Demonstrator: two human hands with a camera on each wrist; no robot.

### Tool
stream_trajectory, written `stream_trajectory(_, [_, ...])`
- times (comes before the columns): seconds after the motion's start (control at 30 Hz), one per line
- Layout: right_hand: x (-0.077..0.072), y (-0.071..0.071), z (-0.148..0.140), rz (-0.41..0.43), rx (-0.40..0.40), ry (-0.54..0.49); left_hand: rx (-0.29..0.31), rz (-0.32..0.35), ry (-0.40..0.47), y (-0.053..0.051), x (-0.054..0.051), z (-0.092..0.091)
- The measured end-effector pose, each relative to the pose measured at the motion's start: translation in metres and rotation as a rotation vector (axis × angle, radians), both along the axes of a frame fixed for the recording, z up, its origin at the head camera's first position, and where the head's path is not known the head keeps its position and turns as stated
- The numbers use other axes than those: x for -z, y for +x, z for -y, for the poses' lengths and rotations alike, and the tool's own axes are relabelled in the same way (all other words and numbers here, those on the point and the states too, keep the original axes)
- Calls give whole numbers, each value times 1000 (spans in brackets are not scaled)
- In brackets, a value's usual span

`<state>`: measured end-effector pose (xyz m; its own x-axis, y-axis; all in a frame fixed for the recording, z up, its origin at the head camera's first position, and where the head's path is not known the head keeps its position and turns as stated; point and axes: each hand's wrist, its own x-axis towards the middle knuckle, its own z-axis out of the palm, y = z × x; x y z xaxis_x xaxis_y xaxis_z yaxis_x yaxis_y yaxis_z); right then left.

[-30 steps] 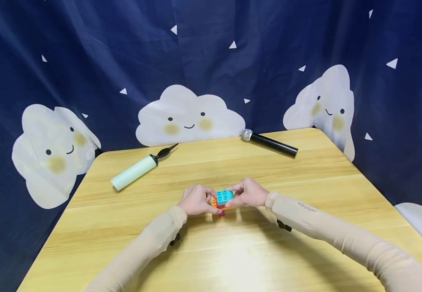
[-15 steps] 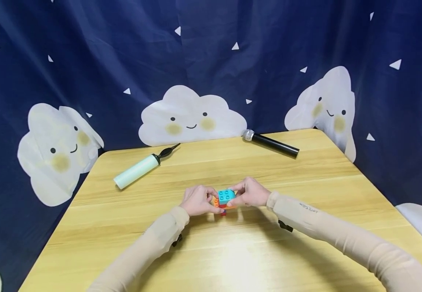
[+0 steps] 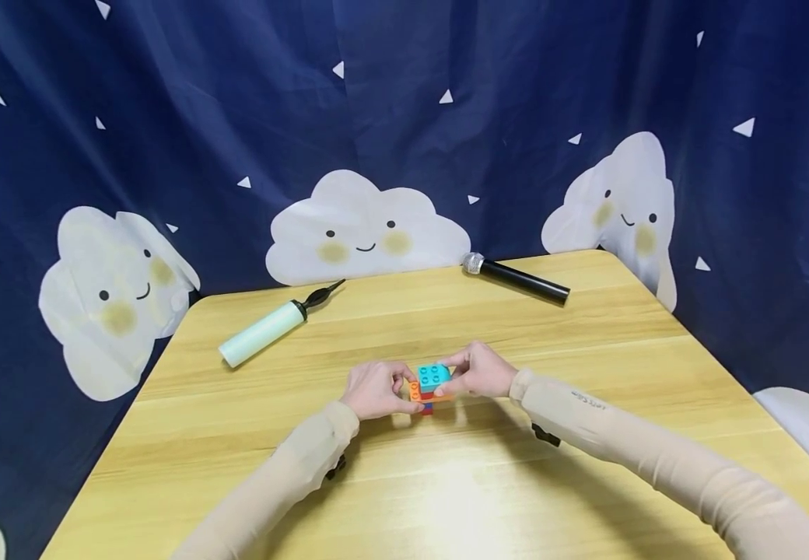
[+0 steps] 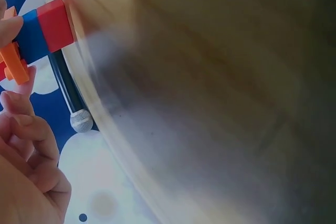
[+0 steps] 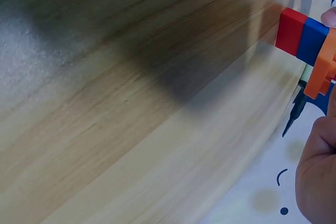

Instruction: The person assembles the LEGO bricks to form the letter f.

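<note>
A small stack of toy building bricks stands between both hands at the middle of the table. Its turquoise brick (image 3: 434, 376) is on top, above a red one and an orange piece (image 3: 415, 391). Below these come a blue brick (image 4: 32, 35) and a red brick (image 4: 56, 24) at the bottom, clearest in the wrist views. My left hand (image 3: 375, 389) pinches the stack's left side at the orange piece, thumb in front. From the right, my right hand (image 3: 481, 369) grips the turquoise brick's rounded end between thumb and fingers. Fingers hide parts of the stack's sides.
On the wooden table (image 3: 516, 490), a pale green hand pump (image 3: 262, 334) with a black nozzle lies at the back left. A black microphone (image 3: 522, 280) with a silver head lies near the back edge. A dark blue curtain (image 3: 404, 93) hangs behind.
The left thumb has drawn back slightly to the left, so more of the orange and blue bricks shows. Both hands stay on the stack. The head view has shifted a little.
</note>
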<state>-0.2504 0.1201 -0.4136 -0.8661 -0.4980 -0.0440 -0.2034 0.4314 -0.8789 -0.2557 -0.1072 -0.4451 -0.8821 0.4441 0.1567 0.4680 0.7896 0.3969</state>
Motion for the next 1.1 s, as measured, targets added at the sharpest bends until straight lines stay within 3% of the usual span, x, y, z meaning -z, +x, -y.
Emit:
stream_trajectory(0.2, [2, 0, 2, 0, 10, 0, -7, 17, 12, 1, 1, 2])
stream_trajectory(0.47, [3, 1, 0, -149, 6, 124, -33, 20, -1, 4, 1, 5])
stream_trajectory(0.8, [7, 5, -9, -154, 9, 156, -66, 3, -3, 6, 0, 9])
stream_trajectory(1.1, [17, 5, -9, -159, 36, 174, -60, -5, -5, 6, -1, 9])
